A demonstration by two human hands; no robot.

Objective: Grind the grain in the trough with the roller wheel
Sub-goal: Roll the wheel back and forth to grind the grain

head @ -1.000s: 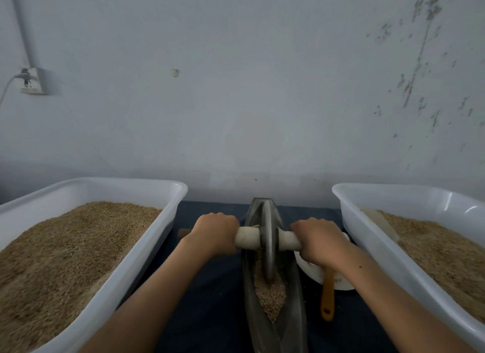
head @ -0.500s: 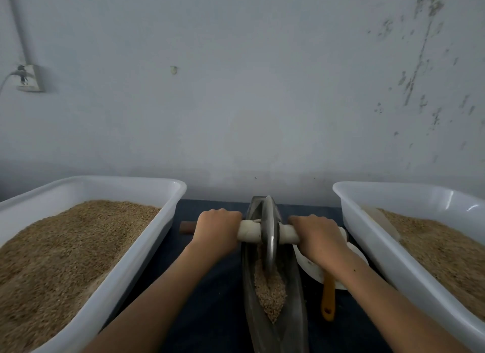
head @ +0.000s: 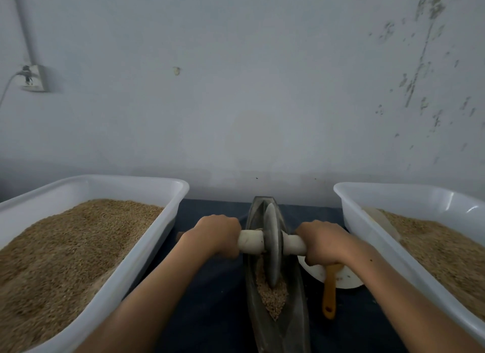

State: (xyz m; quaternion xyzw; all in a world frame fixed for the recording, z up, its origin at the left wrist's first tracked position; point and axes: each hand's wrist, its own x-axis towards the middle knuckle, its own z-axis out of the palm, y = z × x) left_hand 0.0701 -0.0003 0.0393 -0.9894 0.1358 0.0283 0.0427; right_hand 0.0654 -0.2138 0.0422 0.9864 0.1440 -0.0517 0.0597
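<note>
Centrally, a narrow boat-shaped trough (head: 275, 323) of dull grey metal, pointed at the far end, lying lengthwise on a dark blue cloth-covered surface (head: 210, 300). Standing upright in its groove, a thin, smooth metal roller wheel (head: 273, 247), disc-shaped, edge sunk into a small heap of pale brown grain (head: 271, 295) just nearward of the grips. Through the disc, a pale, chalky cylindrical axle handle (head: 250, 243), level across the trough. Left hand (head: 219, 233) clenched round the handle left of the wheel, right hand (head: 321, 242) clenched round it right of the wheel, knuckles up. Outward of the left grip, a long white plastic tub (head: 147, 250) with rounded rim, heaped with coarse tan grain; outward of the right grip, a matching tub (head: 367, 237), its near wall just beside the right wrist. Under the right grip, a white bowl (head: 346, 279) with an orange-handled utensil (head: 329, 297) resting in it, close beside the trough's right edge. Bare dark cloth between left forearm and trough. Beyond the grips, the trough tip near a scuffed pale wall (head: 249, 103).
</note>
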